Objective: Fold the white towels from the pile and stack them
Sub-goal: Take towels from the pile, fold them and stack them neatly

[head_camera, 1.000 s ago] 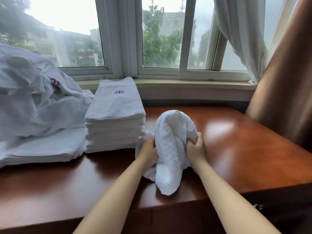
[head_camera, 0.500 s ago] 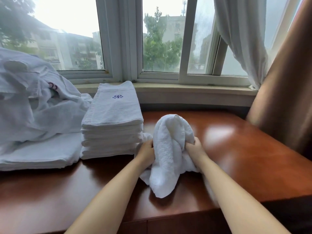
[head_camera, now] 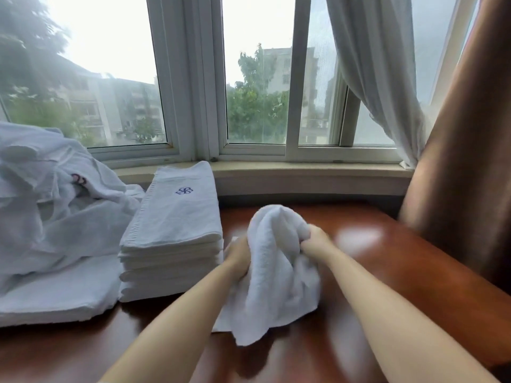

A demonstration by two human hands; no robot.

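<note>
Counter [head_camera: 414, 272]: glossy red-brown wood — under a window [head_camera: 257, 78]
Stack [head_camera: 174, 230]: left, beside pile [head_camera: 55, 217]
Fingers: both hands — left [head_camera: 237, 255], right [head_camera: 315, 239] — gripping towel [head_camera: 276, 272]

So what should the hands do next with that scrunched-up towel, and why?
Probably pull apart and spread it flat on the table. The left hand and right hand both grip the towel, which hangs bunched, so it cannot be folded neatly yet to match the flat stack beside it.

Fluffy, matt terry cloth on the towel [head_camera: 276, 272] and the folded stack [head_camera: 174, 233]; glossy, smooth reddish wood on the desk [head_camera: 401, 272]; sheer fabric curtain [head_camera: 373, 78].
</note>
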